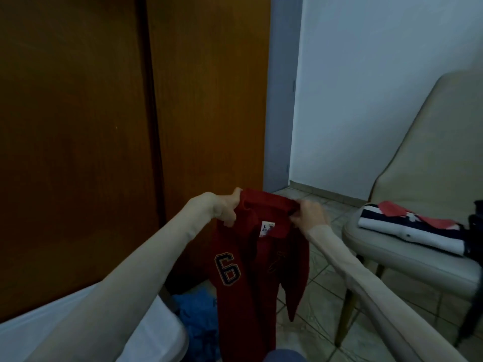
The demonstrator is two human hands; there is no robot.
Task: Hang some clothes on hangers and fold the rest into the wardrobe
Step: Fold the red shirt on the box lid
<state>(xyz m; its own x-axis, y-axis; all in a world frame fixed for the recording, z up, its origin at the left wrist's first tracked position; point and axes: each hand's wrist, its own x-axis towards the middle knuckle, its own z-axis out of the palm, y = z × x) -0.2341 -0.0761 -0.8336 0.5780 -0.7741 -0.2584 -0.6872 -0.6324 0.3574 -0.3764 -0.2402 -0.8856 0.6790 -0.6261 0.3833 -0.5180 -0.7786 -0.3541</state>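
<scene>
A dark red polo shirt [251, 278] with a "6" patch and a white size label hangs in front of me. My left hand [224, 207] grips its left shoulder beside the collar. My right hand [309, 212] pinches the right shoulder at the collar's other end. The shirt hangs straight down between my arms, folded narrow, one sleeve dangling at the right. The brown wooden wardrobe [104, 126] stands shut just behind it. No hanger is in view.
A beige chair [418, 178] at the right carries a folded navy, white and red striped garment [407, 231]. Blue clothing [198, 317] lies in a heap low down, beside a white surface [162, 333]. Tiled floor [321, 296] runs to a pale wall.
</scene>
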